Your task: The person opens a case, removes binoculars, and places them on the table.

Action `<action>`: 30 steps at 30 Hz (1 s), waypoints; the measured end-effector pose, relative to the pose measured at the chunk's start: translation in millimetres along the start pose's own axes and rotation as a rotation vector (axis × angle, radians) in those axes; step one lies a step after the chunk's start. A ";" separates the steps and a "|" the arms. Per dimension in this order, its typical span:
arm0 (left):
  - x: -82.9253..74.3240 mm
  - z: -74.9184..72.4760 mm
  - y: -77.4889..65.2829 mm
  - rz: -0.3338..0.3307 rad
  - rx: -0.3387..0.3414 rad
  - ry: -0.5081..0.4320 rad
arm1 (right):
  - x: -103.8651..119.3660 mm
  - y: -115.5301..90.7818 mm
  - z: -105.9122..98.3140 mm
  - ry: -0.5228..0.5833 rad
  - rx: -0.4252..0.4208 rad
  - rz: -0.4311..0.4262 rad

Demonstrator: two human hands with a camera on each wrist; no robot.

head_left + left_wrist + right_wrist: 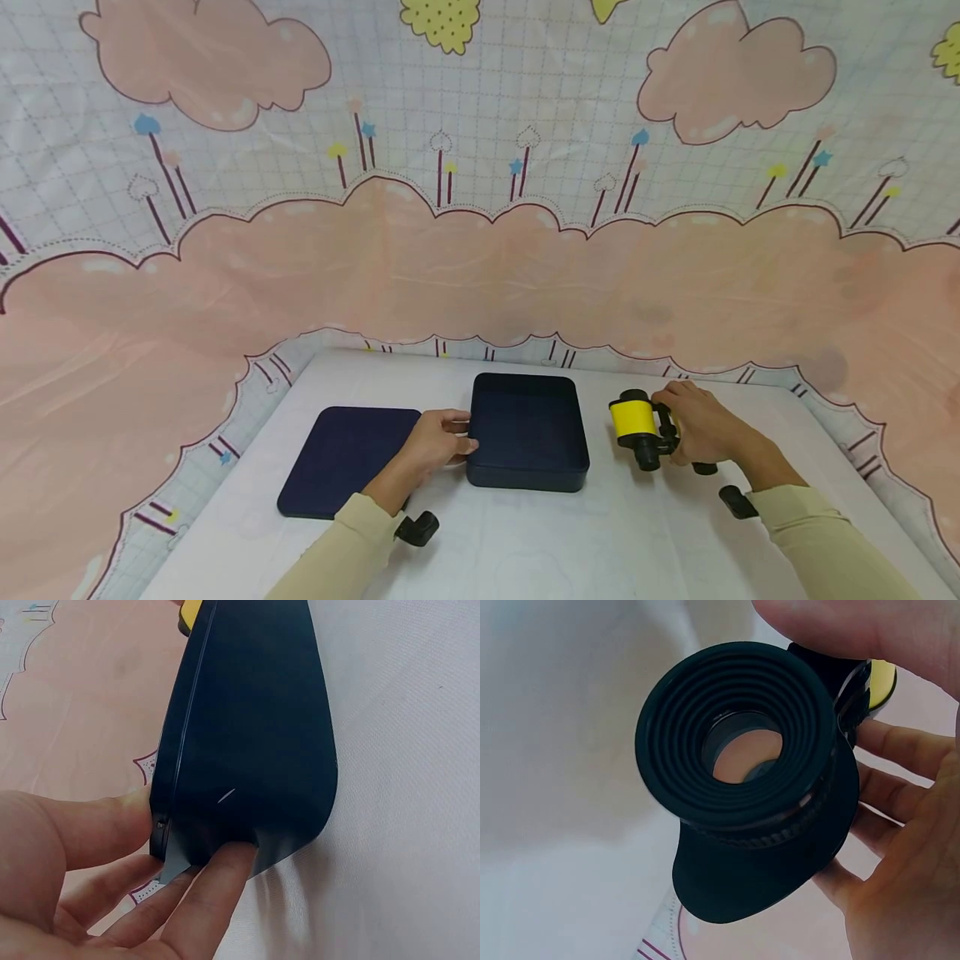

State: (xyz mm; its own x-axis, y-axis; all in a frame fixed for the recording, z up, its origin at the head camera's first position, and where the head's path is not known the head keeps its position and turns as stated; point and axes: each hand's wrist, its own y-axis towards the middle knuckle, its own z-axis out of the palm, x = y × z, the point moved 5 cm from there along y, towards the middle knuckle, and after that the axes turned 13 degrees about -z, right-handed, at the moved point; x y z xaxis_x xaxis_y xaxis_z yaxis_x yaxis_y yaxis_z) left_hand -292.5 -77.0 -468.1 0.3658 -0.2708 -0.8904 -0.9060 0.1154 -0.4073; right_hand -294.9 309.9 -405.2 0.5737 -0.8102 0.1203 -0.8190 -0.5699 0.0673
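Observation:
A dark navy open-topped box with rounded corners rests on the white table. At its left side, my left hand holds the wall, thumb at the rim and fingers against the outer face. My right hand grips a pair of yellow and black binoculars to the right of the box. One barrel shows in the head view, while the hand covers much of the other. A ribbed black eyepiece fills the middle of the right wrist view.
Left of the box lies a flat navy lid-like panel, partly behind the left hand and forearm. The white table meets a cloud-patterned cloth at its back and sides. A black wrist device sits below the right wrist.

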 end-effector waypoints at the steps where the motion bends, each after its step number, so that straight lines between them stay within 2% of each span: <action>1: -0.1 -0.1 0.2 -0.001 -0.001 0.000 | -0.2 0.5 0.8 0.002 0.001 0.001; 18: -4.0 0.0 -1.7 -0.009 -0.016 0.007 | -7.3 5.4 13.4 0.007 -0.012 -0.010; 30: -0.3 -1.1 -0.5 -0.011 -0.016 0.002 | -7.5 6.4 17.4 0.008 -0.020 -0.017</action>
State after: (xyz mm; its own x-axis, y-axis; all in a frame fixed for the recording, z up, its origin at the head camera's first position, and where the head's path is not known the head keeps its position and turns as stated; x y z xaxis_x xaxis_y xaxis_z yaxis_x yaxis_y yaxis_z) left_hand -292.4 -78.0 -467.4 0.3750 -0.2741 -0.8856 -0.9053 0.0973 -0.4135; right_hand -304.2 310.0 -423.0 0.5871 -0.7994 0.1272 -0.8095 -0.5803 0.0892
